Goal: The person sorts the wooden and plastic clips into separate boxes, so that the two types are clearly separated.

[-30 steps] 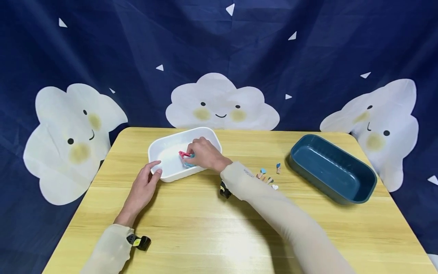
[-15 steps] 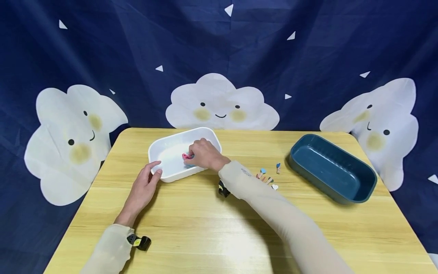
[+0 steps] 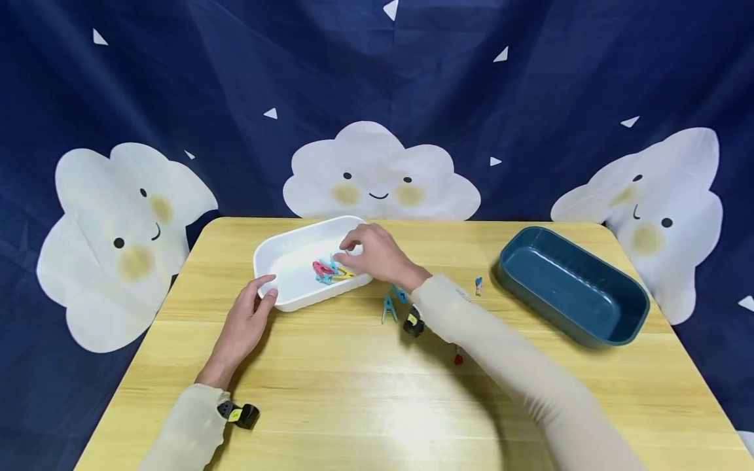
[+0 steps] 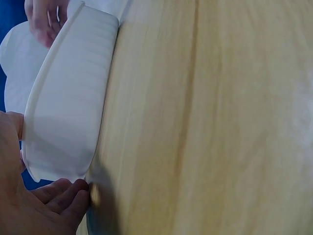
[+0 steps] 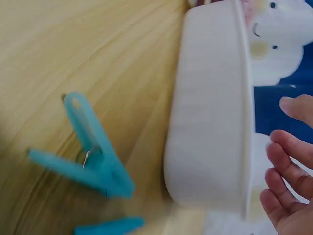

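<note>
In the head view my left hand (image 3: 250,320) grips the near left corner of a white plastic bin (image 3: 315,299), thumb at its rim. The left wrist view shows the fingers (image 4: 63,198) low against the outside of that corner. My right hand (image 3: 379,252) hovers over the bin's right end, fingers bent and apart, nothing between them in the right wrist view. Beneath it inside the bin lie a pink clothespin (image 3: 321,268), a yellow clothespin (image 3: 344,277) and some light-blue ones. A blue clothespin (image 3: 389,309) rests on the table outside, a second blue clothespin (image 3: 400,294) beside my wrist.
A dark teal bin (image 3: 574,288) stands at the table's right. Left of it lies a small wooden clip (image 3: 479,286) with a blue top. A red-topped clip (image 3: 458,358) shows below my right sleeve. A dark blue cloud-printed curtain (image 3: 377,78) hangs behind the table.
My right hand has released the pink clothespin into the bin and shifted right and up. Its sleeve now covers most small clips, while the blue clothespins have come into view. The left hand stays put.
</note>
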Demonstrator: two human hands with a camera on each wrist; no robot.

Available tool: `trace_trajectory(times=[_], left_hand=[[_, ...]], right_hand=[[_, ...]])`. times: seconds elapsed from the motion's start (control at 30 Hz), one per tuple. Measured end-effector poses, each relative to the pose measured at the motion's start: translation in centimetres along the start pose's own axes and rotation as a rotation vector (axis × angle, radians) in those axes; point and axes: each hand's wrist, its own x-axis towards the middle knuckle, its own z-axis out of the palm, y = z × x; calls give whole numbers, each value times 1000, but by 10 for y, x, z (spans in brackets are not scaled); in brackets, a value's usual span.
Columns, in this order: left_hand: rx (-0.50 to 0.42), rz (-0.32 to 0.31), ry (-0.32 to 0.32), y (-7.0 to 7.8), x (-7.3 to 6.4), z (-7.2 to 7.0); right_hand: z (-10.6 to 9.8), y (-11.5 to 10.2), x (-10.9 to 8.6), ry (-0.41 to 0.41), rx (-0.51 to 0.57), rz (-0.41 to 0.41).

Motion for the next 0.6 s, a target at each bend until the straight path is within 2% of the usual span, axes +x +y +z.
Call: trace_trajectory(times=[0.1,0.27,0.6], left_hand=[[5,-3,0,-1,2,1],[-13,-5,-3,-3,1,0],[-20,-1,-2,1,0,0]], right_hand=[[-13,5,-11,63,9,22],[-24,13,-29,126,18,46],[-25,40,-66,136,-19,80]])
